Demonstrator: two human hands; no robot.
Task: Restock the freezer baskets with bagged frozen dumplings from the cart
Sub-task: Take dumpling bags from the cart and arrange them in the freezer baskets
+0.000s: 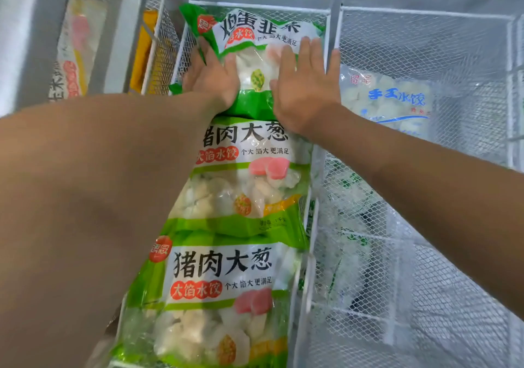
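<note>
Nearest the head camera, the person's two bare forearms reach forward from the lower corners, the left one filling much of the lower left. Beneath them, a green-and-white bag of frozen dumplings (215, 296) lies at the near end of a white wire basket (320, 152), with a second bag of the same kind (243, 175) overlapping its far edge. Farther in, a third green bag (255, 30) with different lettering lies at the basket's far end, its top tilted up against the back wire.

The left hand (211, 75) lies flat on the left side of that far bag, fingers straight and pressing, not curled round it. The right hand (304, 84) lies flat on the bag's right side, fingers spread and straight, the outer fingers just beside the basket's right rim.

To the right, a neighbouring mesh basket (425, 13) holds a clear bag with blue lettering (394, 101) low inside. To the left, yellow packaging (144, 50) stands in another basket, and a blurred pale bag (76, 47) sits beyond it
</note>
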